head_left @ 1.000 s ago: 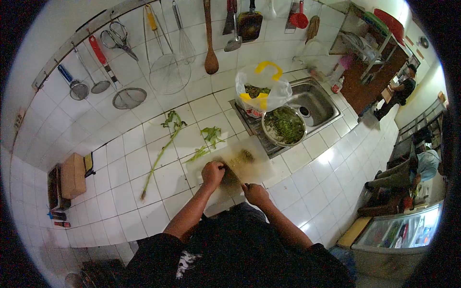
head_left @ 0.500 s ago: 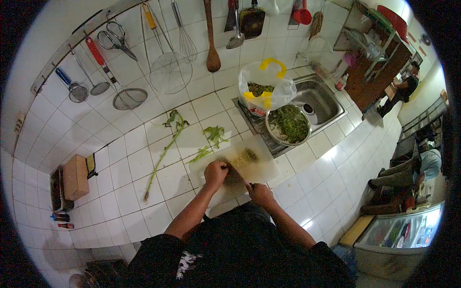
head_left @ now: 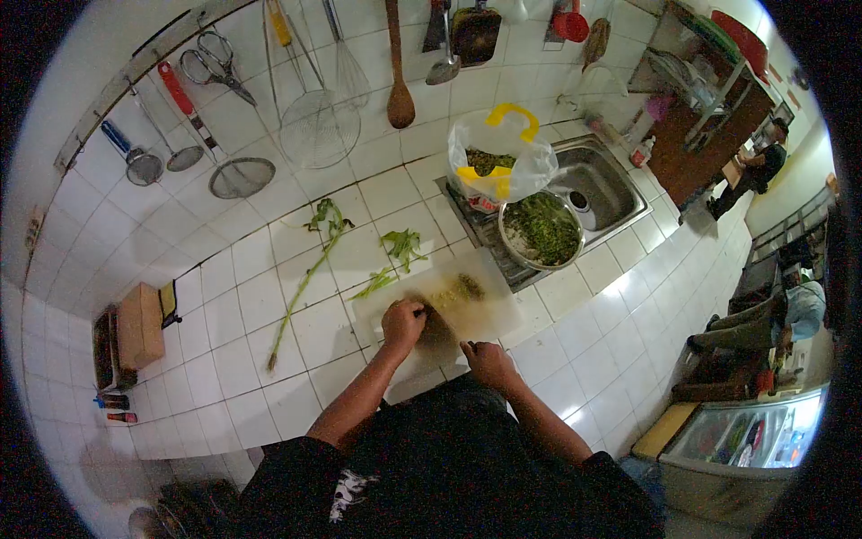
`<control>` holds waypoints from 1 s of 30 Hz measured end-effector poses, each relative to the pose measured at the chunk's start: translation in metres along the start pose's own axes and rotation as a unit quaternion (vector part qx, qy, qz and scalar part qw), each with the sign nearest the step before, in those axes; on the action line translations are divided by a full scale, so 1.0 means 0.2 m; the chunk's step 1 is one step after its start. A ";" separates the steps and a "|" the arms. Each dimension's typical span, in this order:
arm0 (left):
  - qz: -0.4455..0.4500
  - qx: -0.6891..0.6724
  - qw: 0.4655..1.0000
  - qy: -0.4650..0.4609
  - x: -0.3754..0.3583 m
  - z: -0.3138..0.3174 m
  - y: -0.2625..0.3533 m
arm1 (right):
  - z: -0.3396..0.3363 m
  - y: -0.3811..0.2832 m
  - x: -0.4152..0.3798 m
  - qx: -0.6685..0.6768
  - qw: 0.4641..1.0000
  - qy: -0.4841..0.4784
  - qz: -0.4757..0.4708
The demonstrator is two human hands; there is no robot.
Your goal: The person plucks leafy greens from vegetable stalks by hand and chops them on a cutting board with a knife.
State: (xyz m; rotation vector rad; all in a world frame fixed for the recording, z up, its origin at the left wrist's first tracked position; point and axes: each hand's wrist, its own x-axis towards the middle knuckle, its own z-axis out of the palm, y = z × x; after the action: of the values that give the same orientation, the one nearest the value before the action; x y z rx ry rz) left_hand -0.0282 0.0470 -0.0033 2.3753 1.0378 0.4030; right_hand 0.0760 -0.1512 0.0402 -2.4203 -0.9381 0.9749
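Note:
My left hand (head_left: 403, 324) is closed at the left part of a pale cutting board (head_left: 494, 310), its fingers pinched on something dark that I cannot make out. My right hand (head_left: 490, 365) is wrapped round a knife handle at the board's near right side; the blade is blurred. Chopped greens (head_left: 468, 287) lie on the board beyond my hands. Loose leaves (head_left: 403, 249) and short green stalks (head_left: 374, 283) lie on the tiles just past the board. A long green stem (head_left: 307, 287) with leaves at its far end lies further left.
Right of the board stand a metal bowl of cut greens (head_left: 542, 230) and a plastic bag (head_left: 492, 171), beside a steel sink (head_left: 594, 184). Utensils such as a wooden spoon (head_left: 400, 103) hang on the wall. A cardboard box (head_left: 142, 327) is far left. Two people are at the right.
The knife blade, visible between my hands before, is now a blur. Both hands remain in nearly the same place, and the view has shifted slightly.

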 end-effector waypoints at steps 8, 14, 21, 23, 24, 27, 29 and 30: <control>0.000 -0.004 1.000 0.022 -0.01 0.05 -0.01 | -0.05 -0.04 -0.03 -0.017 0.998 -0.062 0.021; -0.005 0.005 1.000 0.009 -0.01 0.01 0.02 | 0.00 -0.08 0.00 -0.012 1.000 0.007 0.005; 0.004 -0.002 1.000 0.018 -0.01 0.03 0.00 | 0.02 -0.03 -0.01 0.021 0.999 -0.022 0.016; -0.006 -0.006 1.000 0.011 -0.01 0.03 0.00 | 0.00 -0.05 -0.06 0.024 0.998 -0.037 0.041; -0.016 -0.005 1.000 0.006 -0.01 0.03 -0.01 | 0.01 -0.05 -0.07 0.018 0.998 -0.039 0.039; -0.004 -0.024 0.999 0.035 -0.02 0.04 -0.01 | 0.02 -0.07 -0.09 0.019 0.999 -0.030 0.016; -0.022 -0.020 0.999 0.026 -0.02 0.03 -0.01 | 0.05 -0.07 -0.08 0.026 1.000 -0.017 -0.005; -0.038 -0.016 0.999 0.016 -0.01 0.02 0.00 | 0.07 -0.06 -0.04 0.018 1.000 -0.019 0.002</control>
State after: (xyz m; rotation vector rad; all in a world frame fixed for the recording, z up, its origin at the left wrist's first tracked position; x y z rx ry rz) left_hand -0.0277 0.0428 -0.0073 2.2999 1.1233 0.4285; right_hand 0.0557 -0.1472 0.0416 -2.3817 -0.9212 1.0349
